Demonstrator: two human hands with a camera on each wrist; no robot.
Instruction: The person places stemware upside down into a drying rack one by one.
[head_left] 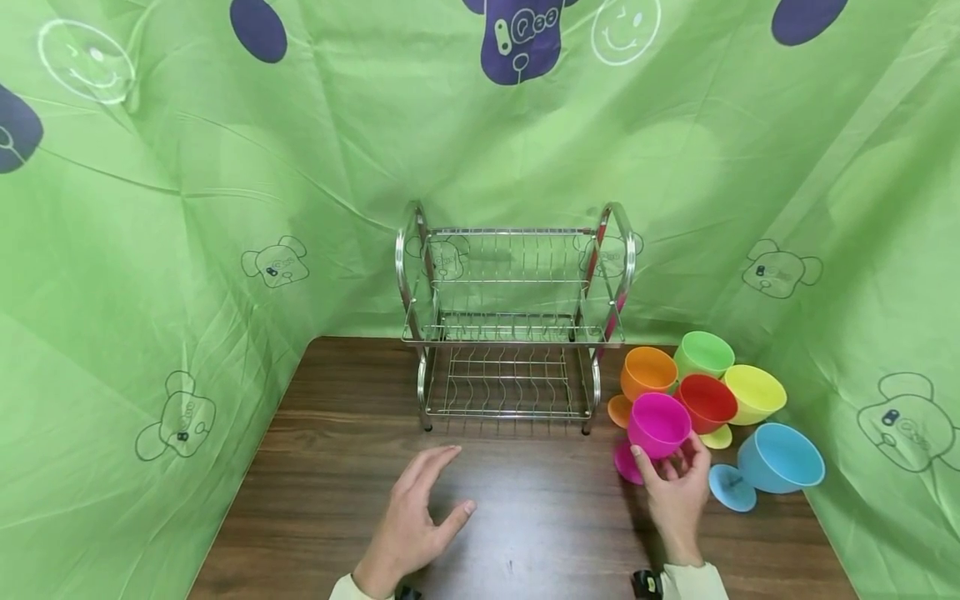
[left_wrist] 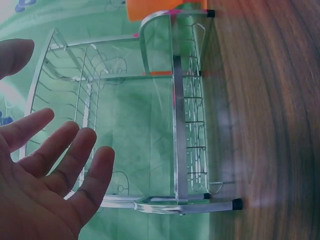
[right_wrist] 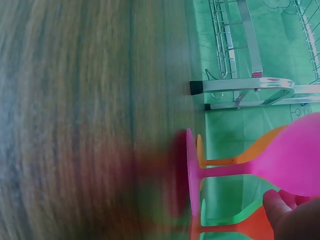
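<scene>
In the head view my right hand (head_left: 681, 500) grips a magenta plastic goblet (head_left: 660, 423) by its bowl, thumb on the near left side and fingers on the right. The right wrist view shows the magenta goblet (right_wrist: 292, 162) upright, its stem and round foot uncovered. Part of its bowl lies outside that view. My left hand (head_left: 412, 521) hovers over the table in front of a two-tier metal dish rack (head_left: 510, 414), fingers spread and holding nothing. The rack also fills much of the left wrist view, behind the left hand (left_wrist: 55, 175).
Around the magenta goblet stand orange (head_left: 648, 372), red (head_left: 707, 404), green (head_left: 705, 354) and yellow (head_left: 755, 395) goblets. A blue goblet (head_left: 780, 458) is at the right edge of the wooden table (head_left: 337, 417). Green printed cloth (head_left: 337, 167) encloses the back and sides.
</scene>
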